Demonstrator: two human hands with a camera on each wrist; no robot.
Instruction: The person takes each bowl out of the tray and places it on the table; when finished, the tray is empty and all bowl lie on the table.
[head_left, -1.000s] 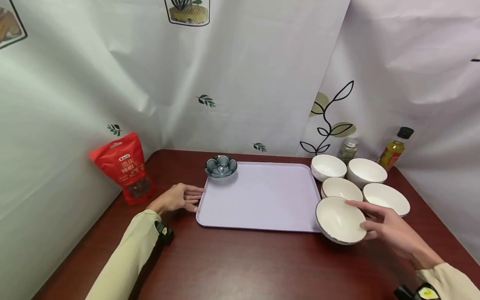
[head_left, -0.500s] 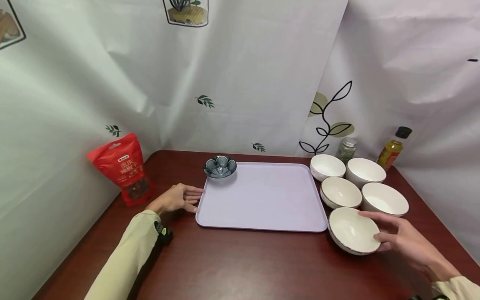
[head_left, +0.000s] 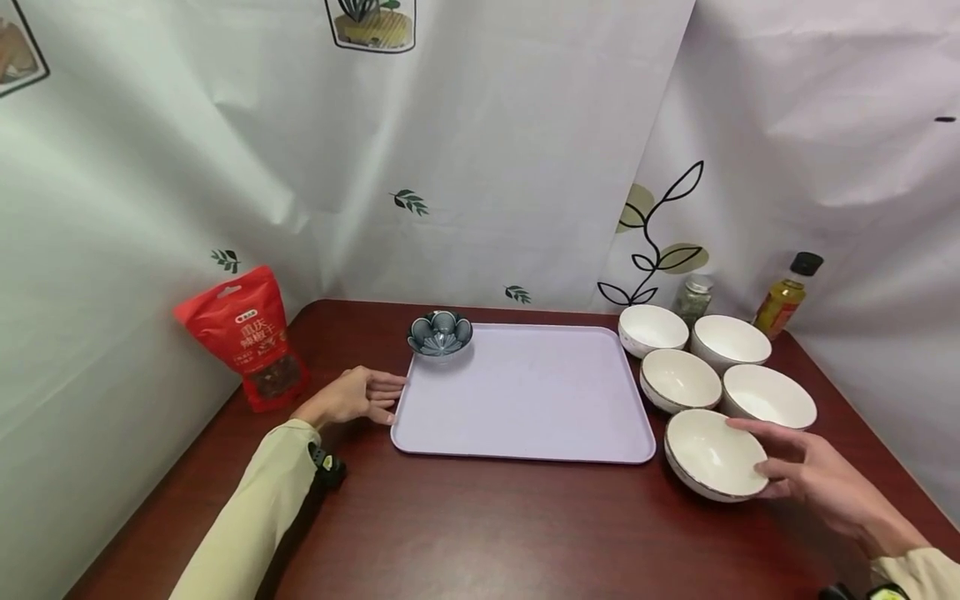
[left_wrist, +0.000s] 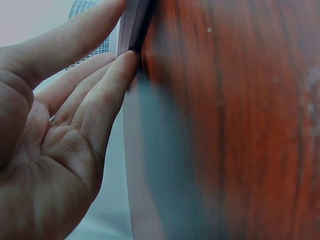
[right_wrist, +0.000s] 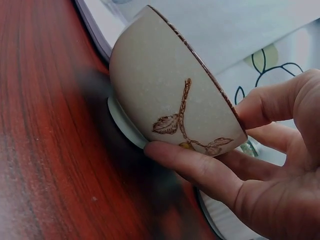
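Note:
My right hand holds a white bowl by its right side, just off the tray's near right corner. Up close, the bowl has a brown rim and a brown leafy twig on its outer wall. My right hand's fingers lie along that wall and at the rim; the bowl's foot is close over the table. At the left, my left hand has its fingers extended, fingertips touching the left edge of the pale lilac tray. The left wrist view shows those fingers at the tray's edge.
A dark petal-shaped bowl stands on the tray's far left corner. Several white bowls group right of the tray. Behind them stand a spice jar and an oil bottle. A red food pouch leans at the left wall.
My right hand has carried the white bowl rightward, from over the tray's near right corner to beside it, close to the other bowls. My left hand has stayed at the tray's edge.

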